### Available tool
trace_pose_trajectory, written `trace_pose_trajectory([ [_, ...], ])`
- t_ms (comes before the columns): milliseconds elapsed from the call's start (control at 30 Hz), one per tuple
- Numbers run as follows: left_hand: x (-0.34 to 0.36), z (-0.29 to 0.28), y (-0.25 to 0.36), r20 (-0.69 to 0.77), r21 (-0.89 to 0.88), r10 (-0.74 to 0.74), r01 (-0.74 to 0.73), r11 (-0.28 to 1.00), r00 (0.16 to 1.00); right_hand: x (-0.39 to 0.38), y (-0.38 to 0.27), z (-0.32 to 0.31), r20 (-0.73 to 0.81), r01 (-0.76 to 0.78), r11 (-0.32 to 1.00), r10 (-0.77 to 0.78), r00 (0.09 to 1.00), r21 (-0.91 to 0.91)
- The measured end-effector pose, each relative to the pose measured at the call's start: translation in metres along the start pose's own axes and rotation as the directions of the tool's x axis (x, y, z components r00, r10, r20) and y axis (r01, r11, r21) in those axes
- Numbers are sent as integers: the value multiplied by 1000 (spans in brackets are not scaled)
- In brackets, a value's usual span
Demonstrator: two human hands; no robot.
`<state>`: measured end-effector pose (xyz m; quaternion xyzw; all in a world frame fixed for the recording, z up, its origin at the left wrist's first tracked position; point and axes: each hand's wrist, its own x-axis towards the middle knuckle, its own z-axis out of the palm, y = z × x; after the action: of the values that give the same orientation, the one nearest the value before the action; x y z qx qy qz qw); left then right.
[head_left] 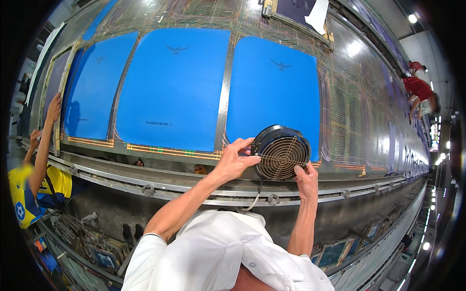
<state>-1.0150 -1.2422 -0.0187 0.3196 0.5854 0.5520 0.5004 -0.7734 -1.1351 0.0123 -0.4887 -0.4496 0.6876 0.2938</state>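
Observation:
A black round fan (280, 154) with a wire spiral guard and a cable hanging from its lower side is held over the front edge of the rightmost blue panel (272, 92). My left hand (237, 159) grips the fan's left side, and my right hand (305, 175) grips its lower right side. Two more blue panels (172, 87) (97, 87) with small dark printed marks lie flat to the left on the long metal table (359, 97).
A person in yellow and blue (26, 194) holds a framed screen (52, 97) at the left. Two people in red (417, 87) lean over the table's far right. Another frame (296, 14) lies at the back. A metal rail (160, 191) runs along the near edge, above stored frames (104, 254).

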Motion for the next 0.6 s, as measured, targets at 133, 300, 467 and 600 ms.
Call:
trace_pose_trajectory([
  [133, 0, -5, 9, 56, 79, -40, 35, 996, 998, -1, -2, -4, -31, -17, 999, 16, 999, -38],
  [300, -3, -2, 0, 28, 59, -36, 35, 998, 999, 4, -2, -5, -2, -19, 997, 19, 1000, -76],
  [467, -1, 2, -6, -5, 67, -44, 45, 997, 999, 12, 3, -17, 28, -17, 998, 19, 999, -66],
  [600, 0, 10, -11, -42, 29, -24, 25, 999, 999, 20, 1, -22, 73, -11, 998, 15, 997, -54],
])
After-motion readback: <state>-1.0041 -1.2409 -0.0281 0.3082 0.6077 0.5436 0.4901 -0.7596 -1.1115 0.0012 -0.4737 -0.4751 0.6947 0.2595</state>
